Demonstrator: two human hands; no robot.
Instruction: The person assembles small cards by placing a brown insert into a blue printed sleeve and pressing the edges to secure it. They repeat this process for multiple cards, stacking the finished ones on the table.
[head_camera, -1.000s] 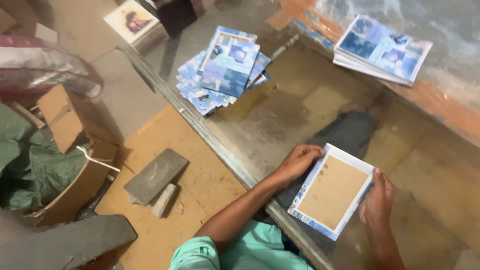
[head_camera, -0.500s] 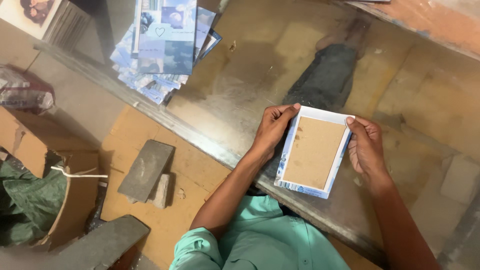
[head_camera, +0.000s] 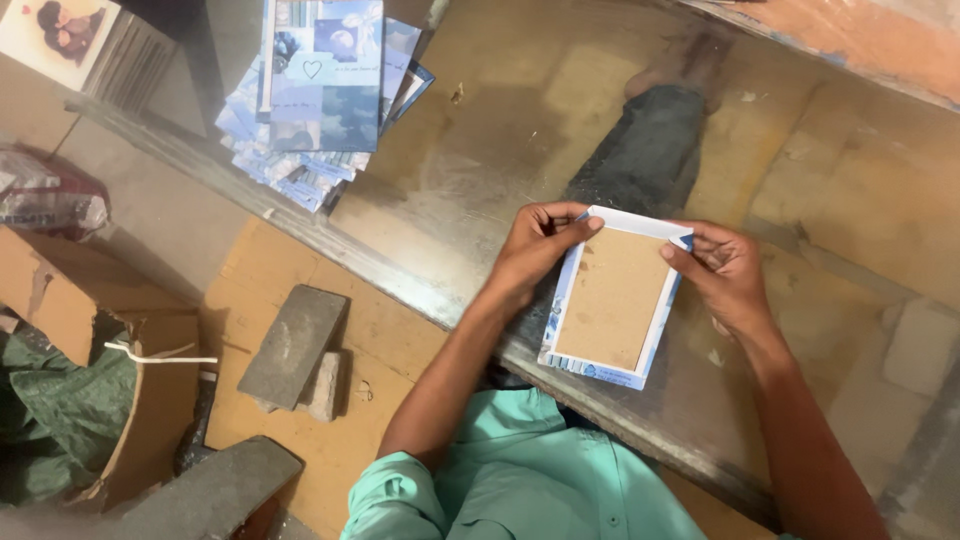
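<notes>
A: Hands, what do they hold?
B: Left hand (head_camera: 535, 245) and right hand (head_camera: 725, 270) pinch the top corners of a brown-backed card (head_camera: 612, 298) flat on the glass desk (head_camera: 460, 190).
A: Any risk?
B: Uneven pressing could crease its blue border.

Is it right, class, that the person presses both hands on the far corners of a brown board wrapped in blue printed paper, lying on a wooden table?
Not quite. The head view shows the left hand and right hand at the far corners of the brown board, but it lies on a glass table, not a wooden one: a leg shows through.
</notes>
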